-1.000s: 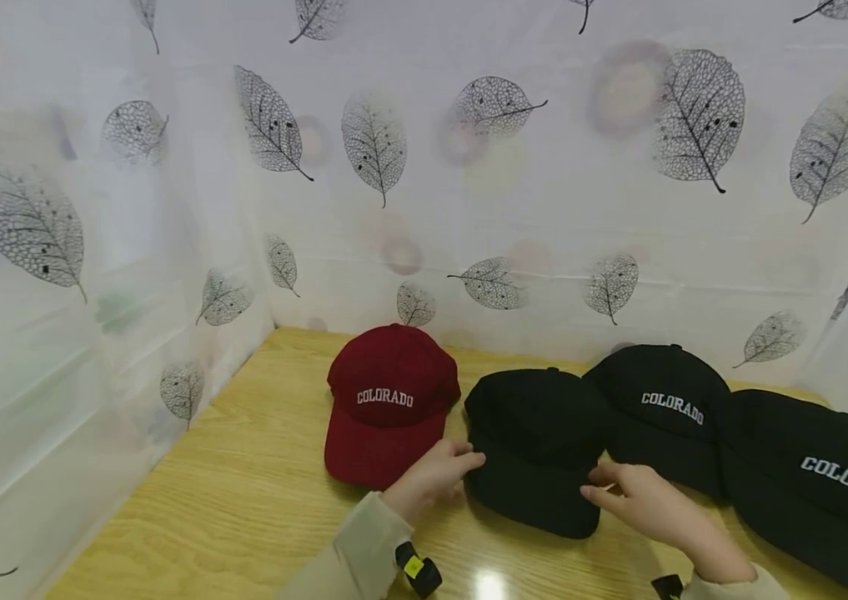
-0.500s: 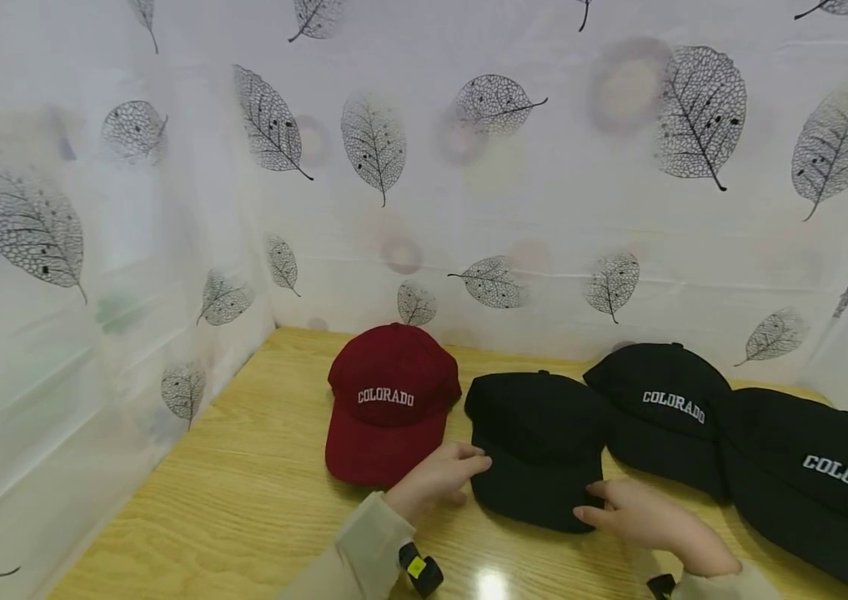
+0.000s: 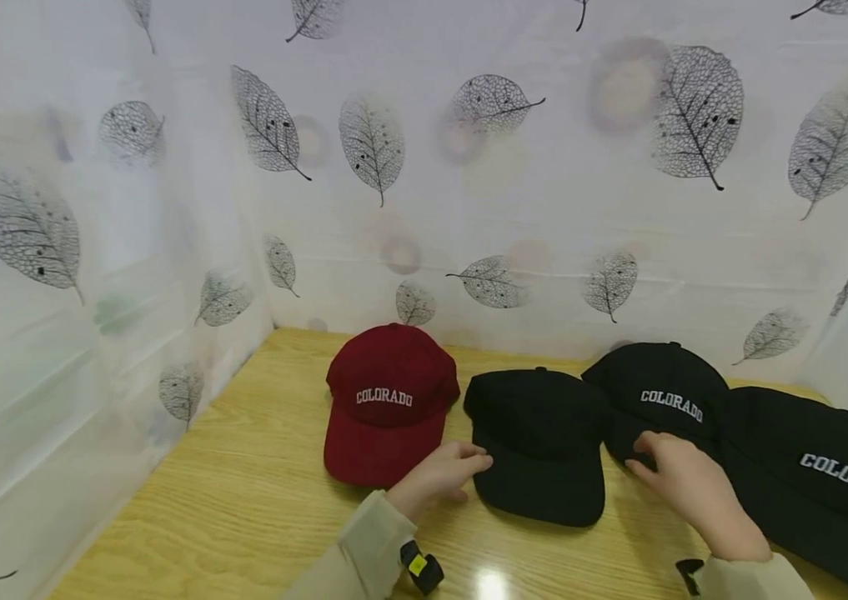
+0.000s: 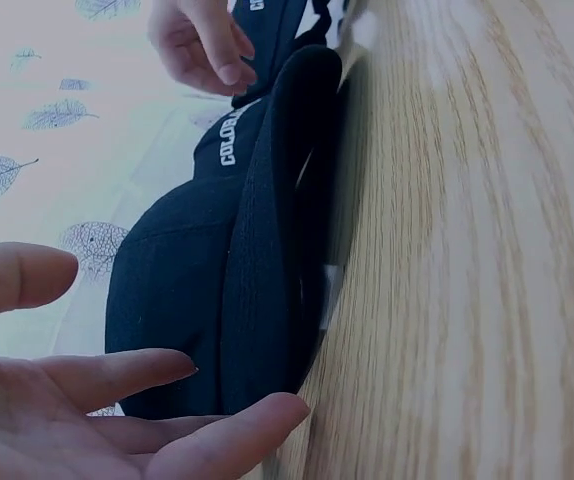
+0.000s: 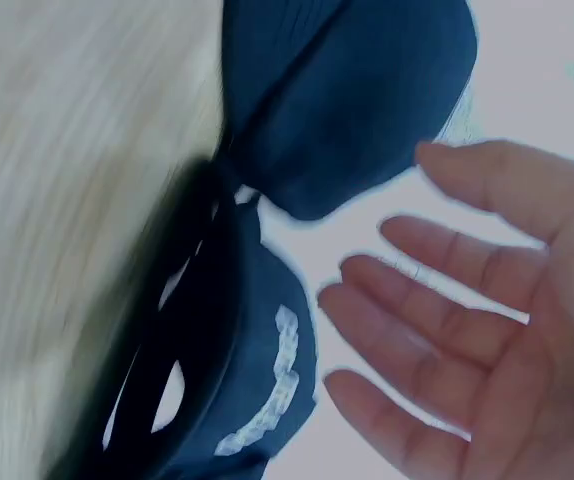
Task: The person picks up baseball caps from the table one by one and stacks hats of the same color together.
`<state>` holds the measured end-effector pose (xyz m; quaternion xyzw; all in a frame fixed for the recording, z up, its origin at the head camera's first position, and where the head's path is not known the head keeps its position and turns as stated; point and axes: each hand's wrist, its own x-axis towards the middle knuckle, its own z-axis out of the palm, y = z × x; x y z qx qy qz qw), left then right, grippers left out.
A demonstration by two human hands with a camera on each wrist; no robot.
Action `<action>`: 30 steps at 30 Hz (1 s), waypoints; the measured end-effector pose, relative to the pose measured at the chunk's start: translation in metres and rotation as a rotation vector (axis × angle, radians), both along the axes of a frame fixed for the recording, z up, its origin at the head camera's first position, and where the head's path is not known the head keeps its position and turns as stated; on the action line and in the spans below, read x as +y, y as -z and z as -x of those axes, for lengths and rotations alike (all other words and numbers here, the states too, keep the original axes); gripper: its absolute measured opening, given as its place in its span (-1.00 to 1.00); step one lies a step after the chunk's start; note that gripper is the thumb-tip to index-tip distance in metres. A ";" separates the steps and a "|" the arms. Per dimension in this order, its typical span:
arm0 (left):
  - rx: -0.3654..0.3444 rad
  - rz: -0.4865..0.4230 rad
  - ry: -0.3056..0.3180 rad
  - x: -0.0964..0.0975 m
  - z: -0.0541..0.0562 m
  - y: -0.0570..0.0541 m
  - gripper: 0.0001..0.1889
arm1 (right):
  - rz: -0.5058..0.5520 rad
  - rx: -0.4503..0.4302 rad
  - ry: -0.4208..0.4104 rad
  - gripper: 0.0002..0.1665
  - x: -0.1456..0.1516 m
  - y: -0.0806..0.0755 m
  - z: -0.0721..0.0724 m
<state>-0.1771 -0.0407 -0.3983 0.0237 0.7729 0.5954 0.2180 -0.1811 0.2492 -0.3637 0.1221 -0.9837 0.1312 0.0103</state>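
Observation:
A black baseball cap (image 3: 536, 417) with no lettering showing on its front lies on the table, brim toward me. My left hand (image 3: 434, 479) is at the left edge of its brim; in the left wrist view the fingers are spread and reach the cap's side, holding nothing. My right hand (image 3: 682, 487) hovers over the brim of a black cap lettered COLORADO (image 3: 664, 392). Its fingers are apart and slightly bent in the right wrist view, grasping nothing; the right hand (image 5: 467, 330) stands clear of that lettered cap (image 5: 277, 350).
To the left sits a dark red COLORADO cap (image 3: 386, 408). Another black COLORADO cap (image 3: 821, 475) lies at the far right, overlapping its neighbour. The wooden table (image 3: 206, 500) meets a white leaf-print sheet (image 3: 424, 217) at the back and left.
My right hand has left the plain black cap's brim and moved right, over the neighbouring black cap. The plain cap was turned slightly; my left hand stays at its edge.

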 end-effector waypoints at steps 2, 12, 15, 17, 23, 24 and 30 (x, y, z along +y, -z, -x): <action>0.003 -0.004 0.002 -0.001 0.000 0.001 -0.54 | -0.025 -0.009 0.056 -0.76 0.009 0.000 0.003; -0.009 -0.003 0.020 -0.002 0.000 -0.002 -0.55 | -0.111 0.017 0.075 -0.66 0.027 0.017 0.009; -0.013 -0.001 0.024 -0.002 0.001 -0.002 -0.55 | -0.125 0.029 0.091 -0.61 0.028 0.019 0.009; -0.012 -0.001 0.025 -0.002 0.001 -0.002 -0.55 | -0.133 0.031 0.102 -0.55 0.029 0.020 0.010; 0.006 0.007 0.030 -0.003 0.001 -0.003 -0.57 | -0.147 0.053 0.095 -0.58 0.030 0.020 0.012; 0.006 0.003 0.031 -0.004 0.000 -0.002 -0.57 | -0.144 0.072 0.093 -0.63 0.030 0.019 0.011; 0.008 -0.010 0.037 -0.004 -0.001 -0.003 -0.57 | -0.129 0.220 0.116 -0.82 0.029 0.014 0.005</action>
